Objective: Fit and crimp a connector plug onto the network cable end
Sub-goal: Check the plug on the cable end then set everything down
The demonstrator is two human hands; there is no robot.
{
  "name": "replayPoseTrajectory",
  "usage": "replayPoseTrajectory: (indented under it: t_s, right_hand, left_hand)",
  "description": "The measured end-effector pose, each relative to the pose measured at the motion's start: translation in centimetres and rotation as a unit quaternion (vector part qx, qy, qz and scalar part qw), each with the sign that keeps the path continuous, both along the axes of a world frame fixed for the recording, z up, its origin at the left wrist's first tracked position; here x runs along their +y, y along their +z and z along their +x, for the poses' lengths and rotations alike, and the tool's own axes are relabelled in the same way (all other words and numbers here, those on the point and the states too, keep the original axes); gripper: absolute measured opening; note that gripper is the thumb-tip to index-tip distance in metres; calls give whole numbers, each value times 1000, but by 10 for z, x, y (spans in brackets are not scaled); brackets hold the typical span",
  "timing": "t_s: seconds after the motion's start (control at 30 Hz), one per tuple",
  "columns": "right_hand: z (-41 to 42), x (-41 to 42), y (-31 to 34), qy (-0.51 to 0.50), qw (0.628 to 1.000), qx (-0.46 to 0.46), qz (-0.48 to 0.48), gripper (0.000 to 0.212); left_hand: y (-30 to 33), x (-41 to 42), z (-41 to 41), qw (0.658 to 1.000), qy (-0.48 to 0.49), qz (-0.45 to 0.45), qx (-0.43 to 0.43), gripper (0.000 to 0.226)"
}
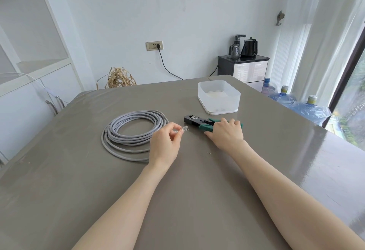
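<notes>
A coil of grey network cable (129, 131) lies on the grey table (177, 190), left of centre. My left hand (165, 147) pinches the cable end, where a clear connector plug (184, 129) sticks out past the fingertips. Just right of the plug lies a crimping tool (195, 121) with a black head and green handles. My right hand (227, 134) lies over the green handles, fingers curled round them, while the tool rests on the table.
A translucent white plastic box (219, 96) stands behind the tool. Small scraps (207, 153) lie near my right wrist. Beyond the table's far right edge are water bottles (308, 107) and a black cabinet (244, 67) with kettles.
</notes>
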State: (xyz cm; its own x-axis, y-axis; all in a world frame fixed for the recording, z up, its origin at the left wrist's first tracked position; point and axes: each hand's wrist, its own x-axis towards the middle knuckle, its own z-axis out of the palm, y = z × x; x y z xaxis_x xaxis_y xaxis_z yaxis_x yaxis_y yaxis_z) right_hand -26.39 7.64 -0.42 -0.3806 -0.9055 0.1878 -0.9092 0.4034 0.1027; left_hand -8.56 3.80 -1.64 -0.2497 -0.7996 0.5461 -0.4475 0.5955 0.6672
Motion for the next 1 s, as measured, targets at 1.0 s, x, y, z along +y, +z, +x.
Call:
replayPoseTrajectory:
  t_s: [1.0]
  right_hand:
    - [15,-3,51,90,834,-523,-151,63]
  left_hand:
    - [38,-14,13,993,43,-28,107,7]
